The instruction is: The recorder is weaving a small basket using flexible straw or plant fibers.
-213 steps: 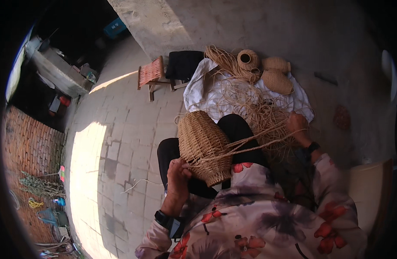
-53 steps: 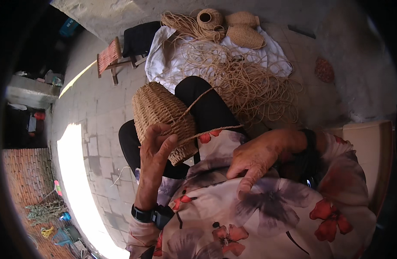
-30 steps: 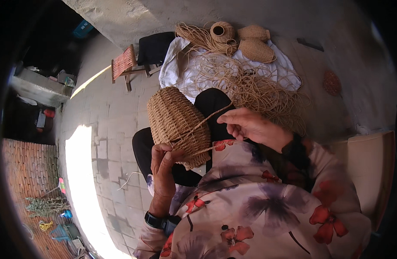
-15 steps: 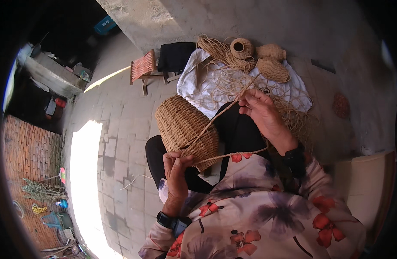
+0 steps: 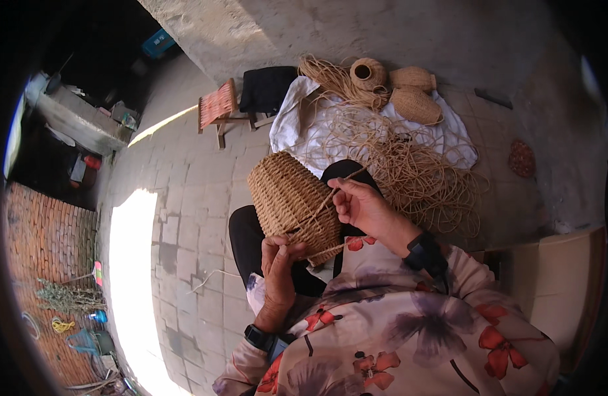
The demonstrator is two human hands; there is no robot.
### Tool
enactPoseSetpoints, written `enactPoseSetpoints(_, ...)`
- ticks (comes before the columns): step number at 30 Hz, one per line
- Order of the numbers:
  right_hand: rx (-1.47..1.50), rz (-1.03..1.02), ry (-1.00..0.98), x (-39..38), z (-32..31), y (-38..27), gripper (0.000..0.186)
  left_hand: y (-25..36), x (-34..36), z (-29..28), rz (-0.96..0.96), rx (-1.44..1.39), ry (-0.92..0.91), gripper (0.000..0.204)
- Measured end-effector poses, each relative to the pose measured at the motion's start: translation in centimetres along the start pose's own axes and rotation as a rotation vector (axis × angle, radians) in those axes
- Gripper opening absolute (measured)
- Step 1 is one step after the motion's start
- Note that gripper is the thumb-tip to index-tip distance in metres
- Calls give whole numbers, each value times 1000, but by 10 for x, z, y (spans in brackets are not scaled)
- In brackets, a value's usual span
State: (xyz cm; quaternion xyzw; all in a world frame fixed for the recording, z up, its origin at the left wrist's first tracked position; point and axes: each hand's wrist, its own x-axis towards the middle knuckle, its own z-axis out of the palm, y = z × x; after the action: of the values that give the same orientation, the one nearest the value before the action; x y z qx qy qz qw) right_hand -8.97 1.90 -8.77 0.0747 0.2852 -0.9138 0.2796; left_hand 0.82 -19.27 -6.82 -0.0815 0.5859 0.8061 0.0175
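Note:
A tan woven basket [image 5: 287, 191] lies tilted across my lap, against my black-trousered legs. My left hand [image 5: 277, 267] grips its lower left part, fingertips pinched at the weave where cord crosses. My right hand [image 5: 360, 208], close by the basket's right side, pinches a twisted cord [image 5: 353, 173] running diagonally over the weave. A second stretch of cord runs from near my left hand below my right hand.
Three woven pieces [image 5: 415, 105] and a heap of loose cord [image 5: 423, 185] lie on a white cloth [image 5: 287, 119]. A folding stool [image 5: 214, 105] and black cushion [image 5: 264, 89] stand beside them. A brick wall [image 5: 46, 231] and clutter are at left, concrete wall [image 5: 218, 26] ahead.
In the last half second my right hand has moved down and left to the basket, and the cord it pulled up now lies lower. My left hand stays at the basket's lower left.

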Motion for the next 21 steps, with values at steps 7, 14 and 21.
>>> enactPoseSetpoints(7,-500,-403,18,-23,6,-41,22,1,-2,-1,-12,-2,17,22)
enactPoseSetpoints(14,-339,10,49,-40,-4,-15,17,0,-8,-7,-10,49,-82,26)
enactPoseSetpoints(21,-388,-25,170,-33,2,17,17,5,-11,-2,-1,17,-104,25)
